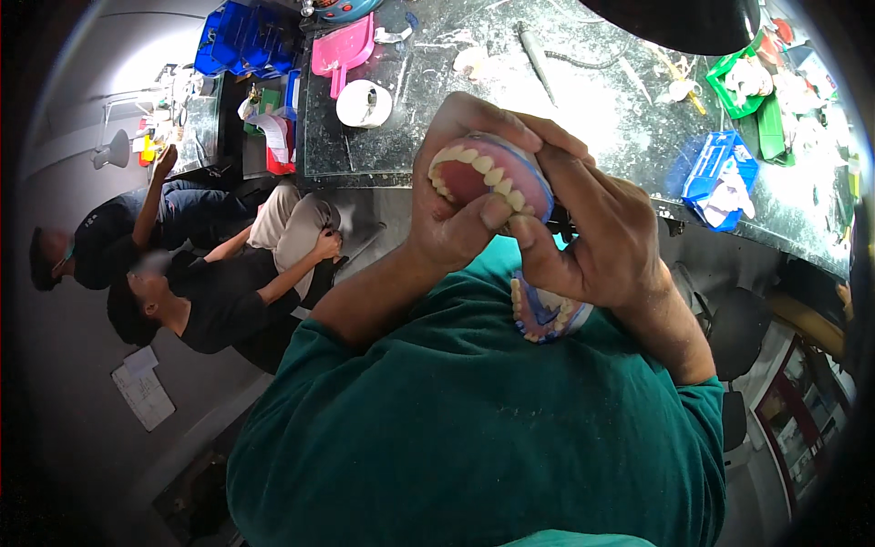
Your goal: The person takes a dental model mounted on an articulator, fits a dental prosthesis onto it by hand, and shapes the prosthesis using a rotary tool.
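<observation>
Both hands are raised in front of my green shirt and hold a denture (515,173) with pink gums, cream teeth and a blue edge. My left hand (445,232) wraps around its left side, thumb pressed near the front teeth. From the other side my right hand (609,235) grips it, its thumb tip on the lower teeth beside the left thumb. Below the right hand a second denture piece (550,314), with cream teeth and blue material inside the arch, shows against the shirt. Its upper part is hidden by the hand.
Beyond my hands, a glass-topped workbench (428,73) carries a white round pot (365,104), a pink dustpan (344,53), a grey handpiece (536,62) and a blue bin (721,180). A dark lamp shade (679,23) hangs above. Two people (196,305) sit at the left.
</observation>
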Tool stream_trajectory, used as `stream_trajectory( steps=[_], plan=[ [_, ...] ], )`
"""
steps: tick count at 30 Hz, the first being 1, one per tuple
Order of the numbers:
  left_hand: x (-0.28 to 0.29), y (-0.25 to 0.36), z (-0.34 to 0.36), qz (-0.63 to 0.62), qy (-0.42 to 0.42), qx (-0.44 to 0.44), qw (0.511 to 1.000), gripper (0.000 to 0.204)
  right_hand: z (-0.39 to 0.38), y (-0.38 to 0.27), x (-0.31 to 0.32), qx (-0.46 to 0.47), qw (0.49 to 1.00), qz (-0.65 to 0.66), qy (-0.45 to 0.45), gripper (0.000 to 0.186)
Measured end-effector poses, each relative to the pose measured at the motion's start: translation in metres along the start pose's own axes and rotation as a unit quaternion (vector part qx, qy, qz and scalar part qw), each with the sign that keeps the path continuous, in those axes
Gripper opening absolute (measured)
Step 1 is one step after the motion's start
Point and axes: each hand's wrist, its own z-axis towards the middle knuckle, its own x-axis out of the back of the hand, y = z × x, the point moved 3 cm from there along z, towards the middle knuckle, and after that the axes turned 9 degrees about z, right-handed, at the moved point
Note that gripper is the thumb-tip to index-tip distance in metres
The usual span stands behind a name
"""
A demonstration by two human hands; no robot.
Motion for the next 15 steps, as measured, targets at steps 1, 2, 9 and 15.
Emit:
stream_trajectory(
  steps=[1,2,9,15],
  plan=[
    [-0.0001,-0.0003,0.0003,0.000,0.000,0.000,1.000,0.049,-0.0004,0.0003,0.0000,0.012,1.000,-0.006,0.009,0.047],
    [-0.0006,-0.0003,0.0008,0.001,-0.002,0.000,1.000,0.049,-0.0007,-0.0001,-0.0003,0.012,1.000,-0.006,0.009,0.047],
    [-0.0037,0.0012,0.0010,-0.018,0.004,0.020,1.000,0.051,-0.0001,-0.0028,-0.0002,0.007,0.999,-0.010,0.033,0.046],
    [-0.0036,-0.0002,0.0006,-0.018,0.003,0.023,1.000,0.050,-0.0016,0.0008,-0.0007,0.002,0.999,0.009,0.036,0.046]
  ],
)
